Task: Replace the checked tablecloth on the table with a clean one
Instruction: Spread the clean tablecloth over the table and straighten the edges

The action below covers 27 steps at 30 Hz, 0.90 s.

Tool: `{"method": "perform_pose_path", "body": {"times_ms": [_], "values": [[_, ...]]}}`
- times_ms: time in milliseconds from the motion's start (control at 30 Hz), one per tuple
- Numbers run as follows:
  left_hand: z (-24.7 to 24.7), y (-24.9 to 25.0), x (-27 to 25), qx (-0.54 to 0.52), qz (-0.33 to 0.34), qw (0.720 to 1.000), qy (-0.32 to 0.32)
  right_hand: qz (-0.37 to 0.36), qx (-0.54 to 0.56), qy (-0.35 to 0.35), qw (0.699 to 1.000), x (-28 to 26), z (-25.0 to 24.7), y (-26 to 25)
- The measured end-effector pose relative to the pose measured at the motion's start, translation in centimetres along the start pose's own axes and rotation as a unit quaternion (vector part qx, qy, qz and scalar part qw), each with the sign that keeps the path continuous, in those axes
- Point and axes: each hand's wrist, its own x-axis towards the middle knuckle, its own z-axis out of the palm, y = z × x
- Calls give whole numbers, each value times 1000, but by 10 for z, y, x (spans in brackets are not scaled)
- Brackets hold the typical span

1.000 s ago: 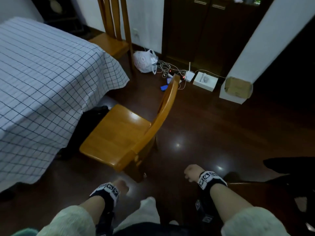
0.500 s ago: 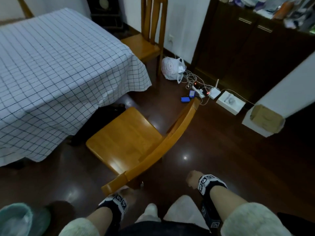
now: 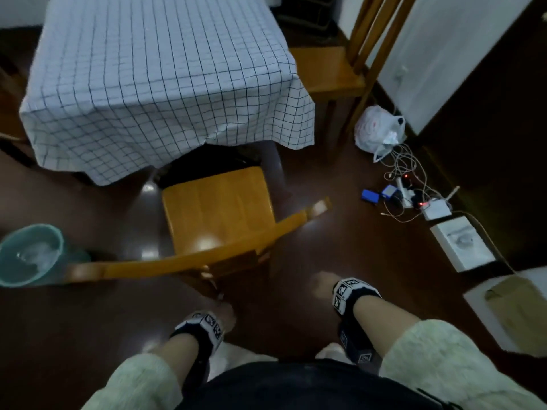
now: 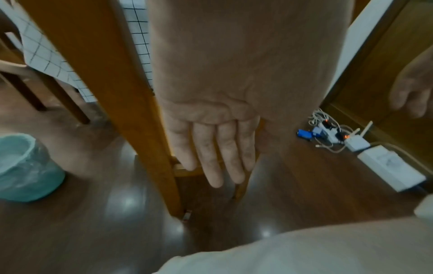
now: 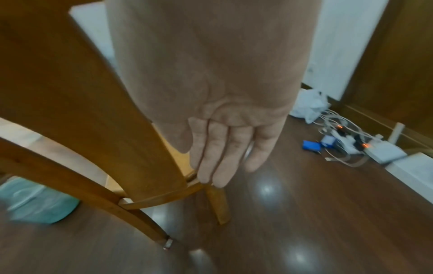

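The white checked tablecloth point(image 3: 159, 69) covers the table ahead of me and hangs over its near edge; a strip of the tablecloth point(image 4: 138, 27) also shows in the left wrist view. A wooden chair point(image 3: 216, 208) stands between me and the table, its curved backrest toward me. My left hand point(image 3: 226, 315) hangs low behind the chair's back. Its fingers point(image 4: 218, 153) are straight and hold nothing. My right hand point(image 3: 321, 285) hangs to the right of the chair, its fingers point(image 5: 222, 152) also straight and holding nothing. Whether either hand touches the chair I cannot tell.
A teal bin point(image 3: 29, 253) with a plastic liner stands on the dark floor at the left. A second chair point(image 3: 325, 69) is right of the table. A white bag point(image 3: 376, 131), tangled cables point(image 3: 408, 196), a white box point(image 3: 461, 244) and a cardboard box point(image 3: 515, 303) lie along the right wall.
The view has swung so the table and chair now sit straight ahead, and the bin has come into view at the left. Both hands stay low and hold nothing.
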Motion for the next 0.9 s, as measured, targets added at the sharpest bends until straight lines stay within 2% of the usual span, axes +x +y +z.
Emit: {"method": "perform_pose_path", "body": {"times_ms": [67,133,167,367,667,900], "values": [[-8,67,-31,-39,-7,999,-1,-16,17,4,1000,0,-6,43],[-15,133,-50,-35,5,999,-41,-6,30,-8,1000,-13,-16,89],[-16,162,-58,-30,18,999,-38,2,41,-8,999,-18,-20,112],[-28,280,-52,-74,42,996,-23,38,77,11,996,-26,-43,222],[-96,400,27,-156,79,984,-16,11,125,44,991,16,-130,279],[-183,481,107,-246,94,964,-25,0,113,57,992,82,-252,300]]}}
